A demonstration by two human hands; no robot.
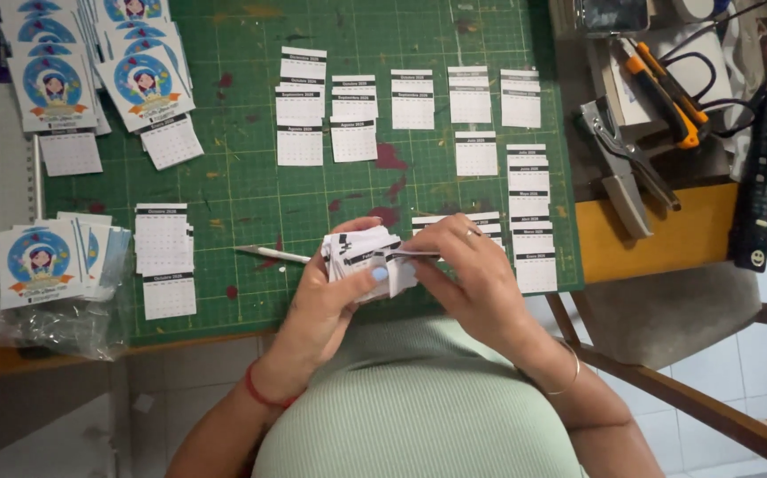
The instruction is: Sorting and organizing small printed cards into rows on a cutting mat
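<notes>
The person holds a small stack of calendar slips [367, 257] in both hands at the near edge of the green cutting mat [250, 186], at about 6 o'clock of the mat. The left hand [335, 296] cups the stack from below, its fingers [380, 273] clamped on the edge, thumb on top. The right hand [467, 265] meets it from 3 o'clock, its fingers pinched together on the top slip at the stack's right end.

Judging by this, the step in hand is collating: the small month sheets are being squared up into one pad. The next move seems to call for a careful pinch on a single sheet without disturbing the rest, keeping the dark header bands aligned.

On the mat at 12 o'clock lie rows of white month sheets [415, 99] in separate little piles, and a column of them [532, 212] runs down at 3 o'clock, just beside the right hand. A craft knife [270, 254] lies at 9 o'clock of the stack, near the left hand. Printed cards with a round blue picture [140, 84] sit at 10 o'clock, more of them [38, 261] at 9 o'clock on a clear bag. On the tabletop [666, 235] at 2 o'clock rest a grey punch tool [622, 164] and an orange cutter [666, 88].
</notes>
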